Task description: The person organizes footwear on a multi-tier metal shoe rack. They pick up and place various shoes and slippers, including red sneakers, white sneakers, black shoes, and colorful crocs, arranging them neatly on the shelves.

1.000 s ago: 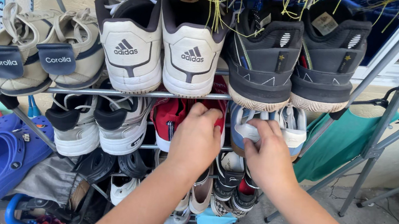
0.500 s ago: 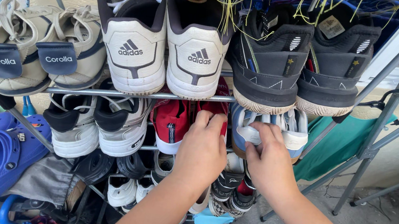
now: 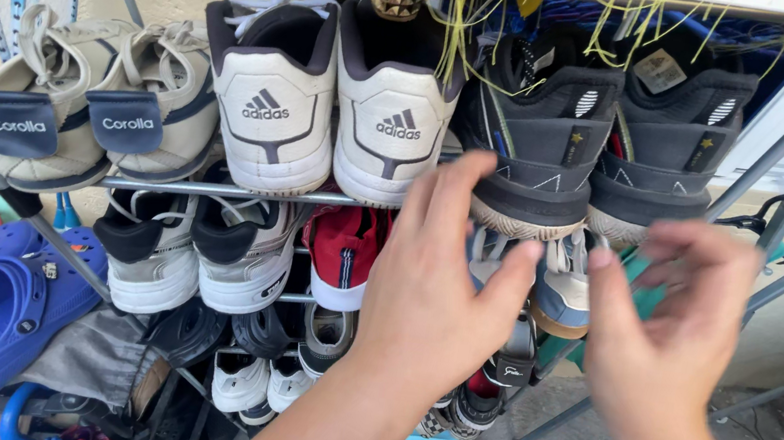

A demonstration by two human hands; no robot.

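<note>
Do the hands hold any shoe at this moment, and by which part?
Nothing is held: the left hand and right hand are open, in front of the rack's shoes.

Bright daylight, motion-blurred hands

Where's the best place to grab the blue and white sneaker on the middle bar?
Probably by its heel. The blue and white sneaker sits heel-out between the left hand and right hand, so come straight from the front. Shoes crowd its sides, the dark grey pair hangs just above, and both hands look open and blurred.
</note>
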